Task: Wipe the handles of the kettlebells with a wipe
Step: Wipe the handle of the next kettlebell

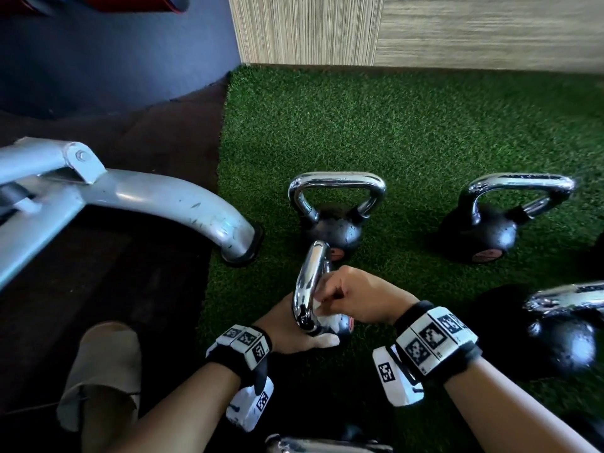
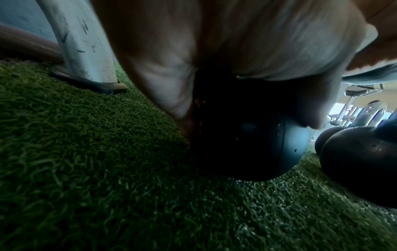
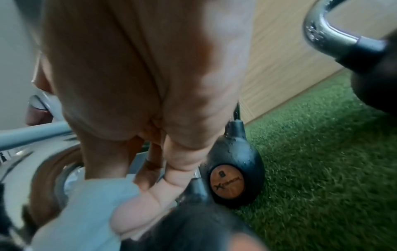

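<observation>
The nearest kettlebell stands on the green turf, its chrome handle (image 1: 310, 279) seen edge-on. My left hand (image 1: 284, 328) grips its black ball (image 2: 257, 152) from above, thumb on one side and fingers on the other. My right hand (image 1: 353, 295) pinches a white wipe (image 1: 327, 338) against the lower part of the handle's right side. In the right wrist view the wipe (image 3: 86, 212) is bunched under my fingers beside the chrome handle (image 3: 43, 169). A second kettlebell (image 1: 333, 230) stands just behind this one.
Two more kettlebells stand to the right (image 1: 490, 233) and near right (image 1: 562, 335), and another chrome handle (image 1: 327, 446) shows at the bottom edge. A grey bench leg (image 1: 183, 201) ends at the turf's left edge. My knee (image 1: 104, 371) is at lower left. A wood-look wall (image 1: 457, 27) closes the back.
</observation>
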A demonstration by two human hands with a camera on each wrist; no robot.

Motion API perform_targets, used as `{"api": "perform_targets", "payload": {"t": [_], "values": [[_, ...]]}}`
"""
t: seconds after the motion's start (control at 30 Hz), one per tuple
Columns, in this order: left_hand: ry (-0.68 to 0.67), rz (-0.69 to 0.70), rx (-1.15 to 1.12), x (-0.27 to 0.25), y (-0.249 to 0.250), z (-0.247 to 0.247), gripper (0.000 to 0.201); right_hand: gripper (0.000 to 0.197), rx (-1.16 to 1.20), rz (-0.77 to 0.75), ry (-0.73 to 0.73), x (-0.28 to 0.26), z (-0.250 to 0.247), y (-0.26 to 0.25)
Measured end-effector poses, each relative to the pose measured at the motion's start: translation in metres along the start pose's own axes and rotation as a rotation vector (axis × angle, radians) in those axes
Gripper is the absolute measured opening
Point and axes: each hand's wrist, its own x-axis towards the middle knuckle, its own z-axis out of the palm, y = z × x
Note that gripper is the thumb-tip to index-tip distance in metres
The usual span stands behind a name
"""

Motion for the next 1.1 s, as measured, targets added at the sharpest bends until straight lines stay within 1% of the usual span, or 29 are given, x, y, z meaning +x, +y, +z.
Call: {"api": "perform_targets", "payload": {"t": [0.03, 0.1, 0.17, 0.2, 0.27, 0.33, 0.4, 0.43, 0.5, 0.57, 0.6, 0.63, 0.7, 0.73, 0.8, 0.83, 0.9, 0.97, 1.0, 1.1], "values": [[0.005, 0.003, 0.012, 0.000, -0.001, 0.001, 0.032, 0.021, 0.003, 0.014, -0.015, 0.001, 0.000, 0.002], [0.026, 0.006, 0.030, -0.001, 0.003, 0.002, 0.036, 0.004, 0.070, 0.027, -0.037, -0.001, -0.001, 0.006], [0.068, 0.002, 0.023, 0.000, 0.003, 0.006, 0.044, 0.008, 0.257, 0.036, -0.030, -0.008, 0.002, 0.012], [0.075, -0.004, 0.016, 0.001, 0.005, 0.007, 0.046, 0.011, 0.420, 0.068, -0.007, -0.011, 0.005, 0.015], [0.067, 0.007, 0.014, 0.001, 0.013, 0.005, 0.041, 0.017, 0.760, 0.150, 0.054, -0.015, 0.011, 0.017], [0.050, 0.048, 0.034, 0.005, 0.017, 0.002, 0.045, 0.022, 1.000, 0.197, 0.135, -0.012, 0.012, 0.019], [0.104, 0.077, -0.024, 0.007, 0.012, 0.004, 0.047, 0.025, 1.150, 0.196, 0.202, -0.009, 0.013, 0.021], [0.130, 0.087, -0.036, 0.007, 0.009, 0.006, 0.051, 0.026, 1.188, 0.197, 0.218, -0.010, 0.013, 0.020], [0.103, 0.063, -0.044, 0.007, 0.010, 0.009, 0.060, 0.030, 1.232, 0.202, 0.202, -0.013, 0.019, 0.021], [0.094, 0.026, -0.070, 0.005, 0.009, 0.009, 0.062, 0.036, 1.234, 0.202, 0.200, -0.014, 0.024, 0.022], [0.094, 0.009, -0.077, 0.005, 0.011, 0.009, 0.065, 0.036, 1.235, 0.201, 0.233, -0.013, 0.025, 0.022], [0.109, 0.019, -0.070, 0.004, 0.013, 0.007, 0.067, 0.032, 1.237, 0.194, 0.289, -0.011, 0.025, 0.020], [0.137, 0.051, -0.056, 0.001, 0.016, 0.006, 0.078, 0.014, 1.217, 0.187, 0.447, -0.005, 0.024, 0.015], [0.138, 0.046, -0.065, 0.000, 0.017, 0.006, 0.084, 0.008, 1.205, 0.190, 0.520, -0.004, 0.024, 0.011], [0.141, 0.053, -0.094, -0.002, 0.019, 0.004, 0.084, 0.019, 1.162, 0.198, 0.620, -0.004, 0.026, 0.006], [0.148, 0.068, -0.116, -0.003, 0.020, 0.003, 0.081, 0.020, 1.128, 0.196, 0.654, -0.005, 0.028, 0.005], [0.154, 0.097, -0.126, -0.007, 0.021, 0.004, 0.082, 0.018, 1.003, 0.191, 0.716, -0.008, 0.031, 0.001], [0.161, 0.132, -0.168, -0.010, 0.023, 0.005, 0.087, 0.022, 0.784, 0.220, 0.817, -0.007, 0.030, 0.001], [0.169, 0.144, -0.176, -0.009, 0.022, 0.006, 0.085, 0.026, 0.667, 0.248, 0.874, -0.005, 0.029, 0.002], [0.186, 0.168, -0.145, -0.010, 0.025, 0.007, 0.071, 0.026, 0.400, 0.330, 0.993, 0.002, 0.030, 0.003]]}}
